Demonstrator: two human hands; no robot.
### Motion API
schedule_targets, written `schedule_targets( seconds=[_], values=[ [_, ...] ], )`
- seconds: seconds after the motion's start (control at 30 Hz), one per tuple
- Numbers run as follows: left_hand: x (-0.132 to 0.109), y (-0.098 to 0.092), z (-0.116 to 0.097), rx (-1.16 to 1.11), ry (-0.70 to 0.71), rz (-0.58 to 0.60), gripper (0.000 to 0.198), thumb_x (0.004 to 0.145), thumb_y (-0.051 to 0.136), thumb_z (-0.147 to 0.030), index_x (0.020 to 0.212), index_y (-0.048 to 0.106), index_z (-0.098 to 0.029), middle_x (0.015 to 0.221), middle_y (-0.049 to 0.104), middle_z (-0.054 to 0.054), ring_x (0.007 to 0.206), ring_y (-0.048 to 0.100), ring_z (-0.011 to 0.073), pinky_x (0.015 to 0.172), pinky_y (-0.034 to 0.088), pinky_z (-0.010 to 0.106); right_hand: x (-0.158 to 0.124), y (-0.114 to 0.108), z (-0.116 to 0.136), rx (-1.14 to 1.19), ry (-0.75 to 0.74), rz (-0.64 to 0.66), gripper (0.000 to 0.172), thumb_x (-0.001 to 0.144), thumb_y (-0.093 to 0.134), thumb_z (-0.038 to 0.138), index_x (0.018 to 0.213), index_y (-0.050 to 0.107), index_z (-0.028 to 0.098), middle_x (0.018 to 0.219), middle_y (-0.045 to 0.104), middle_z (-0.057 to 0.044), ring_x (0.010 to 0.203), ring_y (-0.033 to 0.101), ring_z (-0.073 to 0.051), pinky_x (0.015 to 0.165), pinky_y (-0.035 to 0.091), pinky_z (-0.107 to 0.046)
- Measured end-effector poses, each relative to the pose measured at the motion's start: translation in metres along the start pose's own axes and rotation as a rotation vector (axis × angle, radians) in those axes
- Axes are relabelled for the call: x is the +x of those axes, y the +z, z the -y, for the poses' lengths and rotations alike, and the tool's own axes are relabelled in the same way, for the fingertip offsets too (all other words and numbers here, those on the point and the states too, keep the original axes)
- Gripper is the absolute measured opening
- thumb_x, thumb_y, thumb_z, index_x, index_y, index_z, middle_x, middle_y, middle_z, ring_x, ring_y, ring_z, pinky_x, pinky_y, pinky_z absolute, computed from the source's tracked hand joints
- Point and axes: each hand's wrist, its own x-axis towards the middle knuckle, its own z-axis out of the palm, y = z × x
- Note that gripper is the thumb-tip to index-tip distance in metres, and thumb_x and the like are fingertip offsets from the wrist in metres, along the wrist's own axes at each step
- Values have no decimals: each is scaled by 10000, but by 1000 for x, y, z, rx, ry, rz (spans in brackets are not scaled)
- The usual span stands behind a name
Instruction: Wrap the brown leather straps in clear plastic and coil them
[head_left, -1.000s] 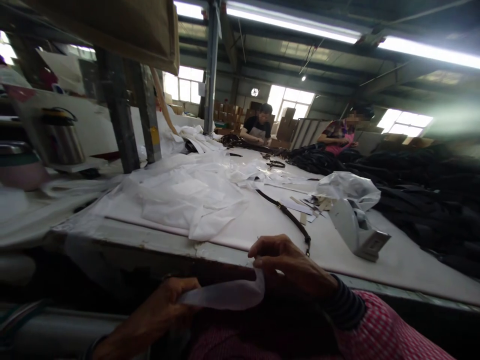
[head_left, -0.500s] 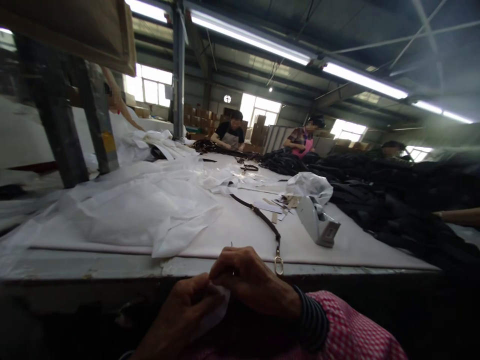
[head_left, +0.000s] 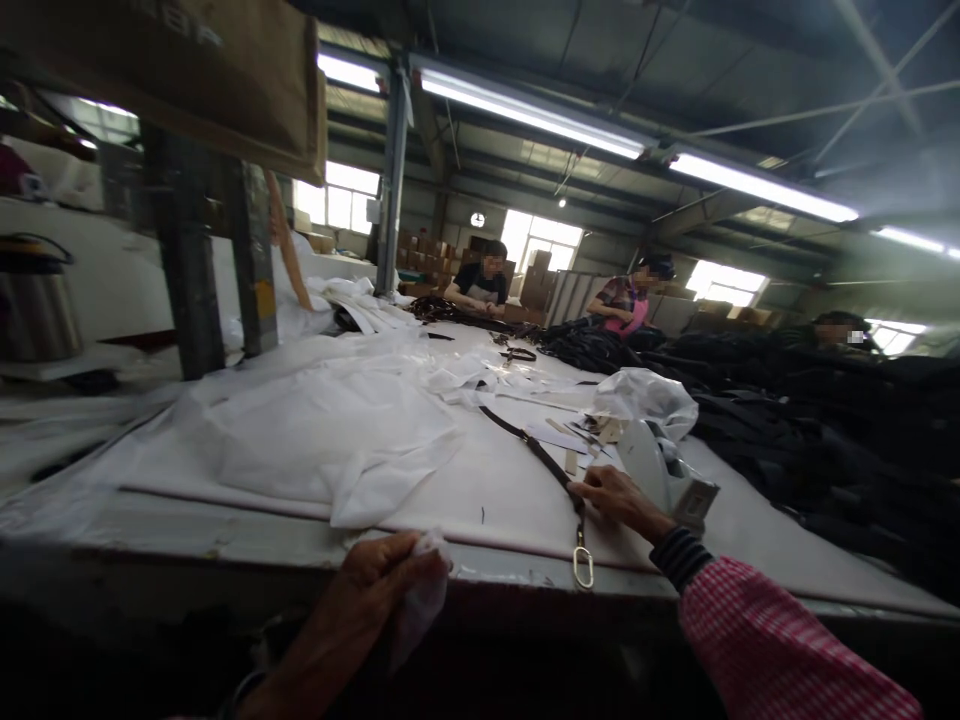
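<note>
Two bare hands work at the near edge of a long table (head_left: 465,478). The left hand (head_left: 386,578) is closed around a crumpled white scrap (head_left: 421,603), held just below the table's edge. The right hand (head_left: 616,498), in a pink checked sleeve with a striped cuff, reaches onto the tabletop. Its fingertips (head_left: 581,490) lie on a dark strap (head_left: 534,450); whether they pinch it or only press on it cannot be told. The strap runs slantwise across the white surface, and its metal clasp (head_left: 583,570) hangs at the table's edge, between the two hands.

Just beyond the right hand stands a white tape dispenser (head_left: 667,475), with small paper slips (head_left: 559,437) and a puffed plastic bag (head_left: 646,396) behind it. Loose white sheeting (head_left: 330,430) covers the left half of the table. A heap of black garments (head_left: 817,420) fills the right side and hides the table's far edge there. Scissors (head_left: 517,353) lie farther along the table.

Three co-workers sit at the far end: one in black (head_left: 480,282), one in pink (head_left: 628,302) and one mostly hidden behind the garments (head_left: 834,328). A steel post (head_left: 393,190) rises from the table, and dark uprights (head_left: 187,270) at the left carry a cardboard box (head_left: 195,70) overhead. A metal pot (head_left: 34,300) sits at the far left. Fluorescent tubes (head_left: 525,110) line the dark roof, and stacked cartons (head_left: 420,246) stand by bright windows (head_left: 541,236).
</note>
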Motion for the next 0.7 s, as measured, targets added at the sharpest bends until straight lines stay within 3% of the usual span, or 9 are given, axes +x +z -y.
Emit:
schedule_targets(
  seconds=[0.1, 0.2, 0.33, 0.43, 0.53, 0.7],
  values=[
    [5, -4, -11, -66, 47, 7, 434, 910, 622, -562, 861, 691, -136, 781, 668, 36, 580, 543, 116, 525, 410, 218, 6, 8, -3, 136, -5, 82, 221, 788, 639, 283, 607, 585, 168, 560, 566, -16, 549, 516, -153, 549, 348, -282],
    [5, -10, -15, -110, 95, 14, 405, 932, 616, -522, 858, 697, -132, 845, 692, 65, 755, 620, 171, 651, 506, 248, 2, 10, 6, 315, 19, 147, 231, 794, 623, 344, 661, 573, 162, 600, 609, -34, 475, 429, -107, 465, 272, -251],
    [3, -11, -10, -130, 148, 11, 401, 919, 643, -502, 788, 688, -126, 764, 662, 41, 727, 595, 152, 699, 485, 251, -11, 17, 30, 641, 58, 197, 350, 806, 673, 501, 827, 555, 173, 840, 713, -91, 459, 355, -57, 425, 286, -204],
    [1, -9, -4, -169, 133, -50, 316, 796, 786, -431, 790, 688, -131, 725, 644, 16, 686, 570, 142, 655, 455, 237, -19, 34, 55, 992, 190, 177, 385, 707, 836, 373, 940, 595, 181, 769, 680, -29, 448, 370, -43, 404, 340, -160],
    [-2, -9, 1, -169, 109, -105, 303, 710, 848, -368, 825, 697, -132, 733, 656, 14, 669, 571, 149, 611, 436, 231, -24, 55, 78, 1293, 323, 193, 497, 617, 916, 217, 1036, 654, 165, 712, 639, 12, 414, 333, -9, 362, 302, -109],
    [-8, -13, 12, -156, 114, -139, 275, 732, 818, -358, 792, 677, -130, 718, 634, 9, 653, 556, 146, 596, 418, 229, -30, 74, 111, 1356, 149, 440, 349, 656, 924, 208, 917, 724, 91, 691, 612, 10, 421, 335, 13, 373, 316, -99]
  ],
)
